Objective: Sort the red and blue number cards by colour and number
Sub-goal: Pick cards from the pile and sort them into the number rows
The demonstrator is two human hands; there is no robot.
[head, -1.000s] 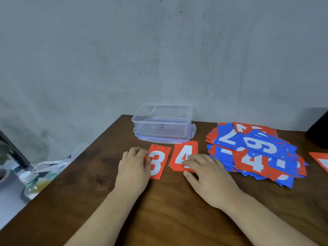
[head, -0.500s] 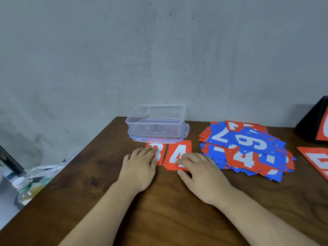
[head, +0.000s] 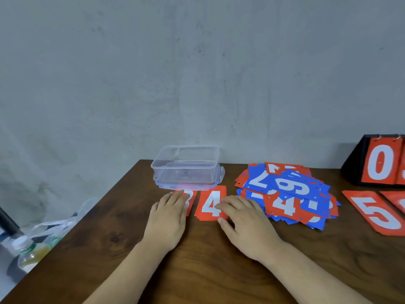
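On the brown table (head: 208, 260) lie a red 3 card (head: 191, 201) and a red 4 card (head: 210, 204) side by side. My left hand (head: 168, 220) lies flat over most of the 3 card, fingers straight. My right hand (head: 243, 224) rests with straight fingers on the right part of the 4 card. A mixed heap of red and blue number cards (head: 287, 194) lies to the right of my right hand. A red 5 card (head: 374, 212) lies at the far right.
A clear plastic box (head: 186, 167) on its lid stands just behind the two cards, against the grey wall. A black flip scoreboard (head: 381, 161) showing a red 0 stands at the back right. Bottles (head: 28, 251) and a bag sit off the table's left edge.
The 3 card has slid toward the box under my left hand, which now covers most of it. My view has turned right, bringing the scoreboard and 5 card into sight.
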